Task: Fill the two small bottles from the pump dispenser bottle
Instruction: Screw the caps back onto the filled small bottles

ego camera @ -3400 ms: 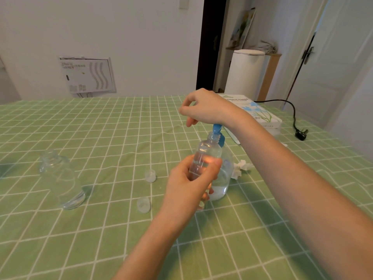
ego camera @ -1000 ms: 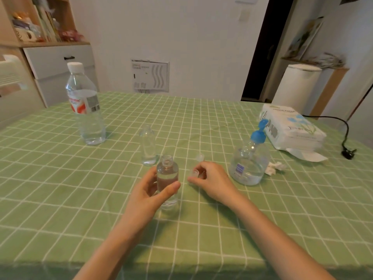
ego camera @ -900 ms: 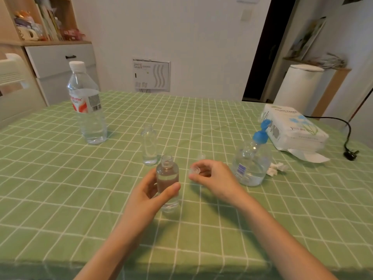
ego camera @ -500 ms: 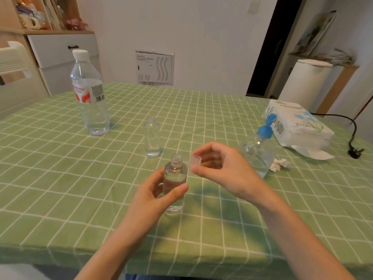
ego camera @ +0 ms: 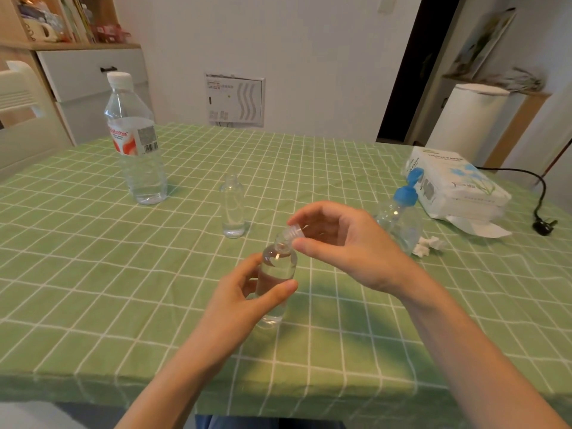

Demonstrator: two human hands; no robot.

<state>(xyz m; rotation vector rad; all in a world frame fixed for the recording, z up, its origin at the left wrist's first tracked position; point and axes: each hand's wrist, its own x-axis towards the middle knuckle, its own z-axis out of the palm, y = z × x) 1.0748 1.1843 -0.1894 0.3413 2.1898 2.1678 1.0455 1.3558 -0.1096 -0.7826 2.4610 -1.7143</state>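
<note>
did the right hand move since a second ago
Yes. The right hand rose off the tablecloth with the cap and moved left, onto the neck of the held bottle.

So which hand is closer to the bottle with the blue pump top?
The right hand. It is just in front and left of the pump dispenser bottle, fitting a cap. The left hand is farther off, holding the small bottle.

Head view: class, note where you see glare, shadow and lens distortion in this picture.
Head view: a small glare spot sits on the small bottle in the left hand; soft shadow lies on the green checked tablecloth under the right hand; the wide lens bends the cloth's grid lines towards the edges.
</note>
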